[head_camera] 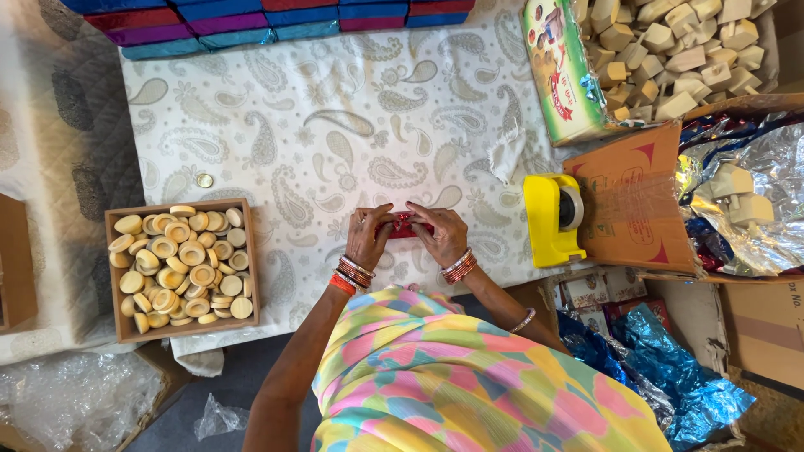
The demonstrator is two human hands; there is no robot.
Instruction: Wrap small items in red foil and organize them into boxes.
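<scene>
Both my hands rest on a paisley cloth (335, 125) and press together on a small red foil-wrapped packet (404, 224). My left hand (367, 236) covers the packet's left end, with its fingers curled over it. The right end is covered by my right hand (440, 234). Only the shiny red middle of the packet shows between them. Bangles ring both wrists.
A wooden tray (117, 276) of round pale discs sits to the left, with a coin (204, 180) above it. A yellow tape dispenser (548, 219) and a cardboard flap (632, 197) lie to the right. Pale blocks (678, 50) fill a box at top right. Coloured foil boxes (251, 21) line the far edge. Blue foil (662, 360) lies at bottom right.
</scene>
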